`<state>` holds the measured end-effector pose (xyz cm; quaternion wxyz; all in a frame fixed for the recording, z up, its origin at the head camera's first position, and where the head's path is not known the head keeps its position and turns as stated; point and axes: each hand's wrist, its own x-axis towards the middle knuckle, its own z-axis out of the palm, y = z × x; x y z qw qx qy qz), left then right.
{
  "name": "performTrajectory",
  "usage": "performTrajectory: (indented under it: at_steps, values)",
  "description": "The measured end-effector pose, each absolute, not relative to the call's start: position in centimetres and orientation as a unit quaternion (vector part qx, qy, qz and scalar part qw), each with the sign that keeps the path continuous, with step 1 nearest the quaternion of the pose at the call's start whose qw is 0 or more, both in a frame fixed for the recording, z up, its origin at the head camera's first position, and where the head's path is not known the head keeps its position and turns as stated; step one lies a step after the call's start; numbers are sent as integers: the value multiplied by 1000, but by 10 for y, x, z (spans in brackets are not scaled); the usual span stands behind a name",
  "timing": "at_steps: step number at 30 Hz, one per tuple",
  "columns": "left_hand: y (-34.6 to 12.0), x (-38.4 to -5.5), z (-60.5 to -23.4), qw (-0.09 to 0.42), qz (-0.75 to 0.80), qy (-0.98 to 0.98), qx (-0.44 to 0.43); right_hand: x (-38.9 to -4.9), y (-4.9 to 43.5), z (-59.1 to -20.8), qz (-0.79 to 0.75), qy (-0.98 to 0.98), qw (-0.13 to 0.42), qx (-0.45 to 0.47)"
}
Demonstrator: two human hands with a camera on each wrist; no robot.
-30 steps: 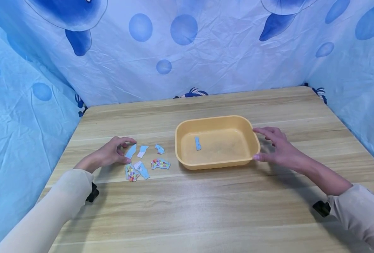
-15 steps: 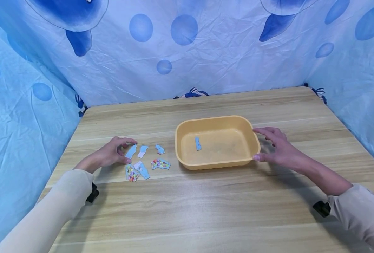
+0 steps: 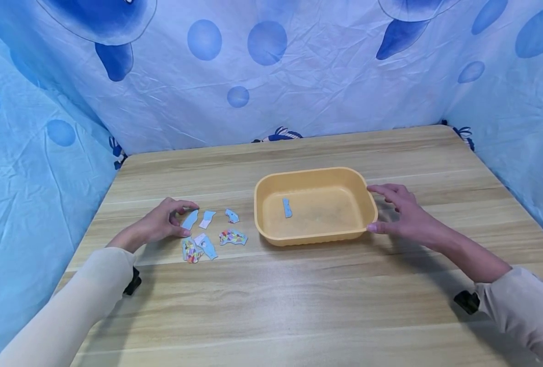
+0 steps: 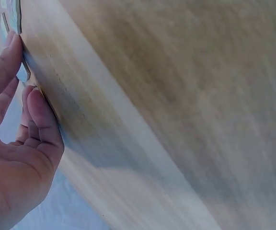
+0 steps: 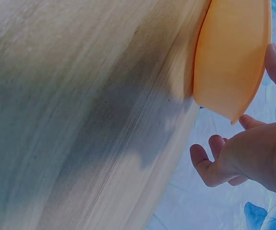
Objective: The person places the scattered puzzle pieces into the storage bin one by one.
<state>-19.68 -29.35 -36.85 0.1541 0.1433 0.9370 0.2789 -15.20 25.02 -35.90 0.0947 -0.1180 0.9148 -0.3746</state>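
Thumb and forefinger of my left hand curve round the pale blue piece, end to end, where it lies on the wooden table; how firmly they pinch it, I cannot tell. My right hand is loose, thumb and forefinger spread against the short end of the yellow tray, touching without clasping (a steadying touch, I'd judge). So the step in hand looks like taking up this flat piece. The next move calls, I think, for squeezing its two ends and raising it cleanly, without nudging the blue-and-white piece just beside it. One blue strip already lies inside the tray, towards its left end.

Nearer me, the colourful piece meets the lilac-tipped piece; whether they overlap is hard to make out. My left wrist view cuts the pieces off at its upper left, and my fingers cover part of the one I have. From my right wrist, the tray's inside is hidden.
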Motion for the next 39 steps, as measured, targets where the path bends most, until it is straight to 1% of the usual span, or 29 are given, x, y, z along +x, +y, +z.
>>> performTrajectory:
  at_steps: [14, 21, 39]
  values:
    - [-297, -200, -369, 165, 289, 933, 136, -152, 251, -360, -381, 912, 95, -122]
    - [-298, -200, -367, 160, 310, 925, 154, -152, 251, -359, -371, 915, 92, -132]
    - [-298, -202, -360, 171, 335, 920, 110, -153, 253, -362, -385, 909, 82, -140]
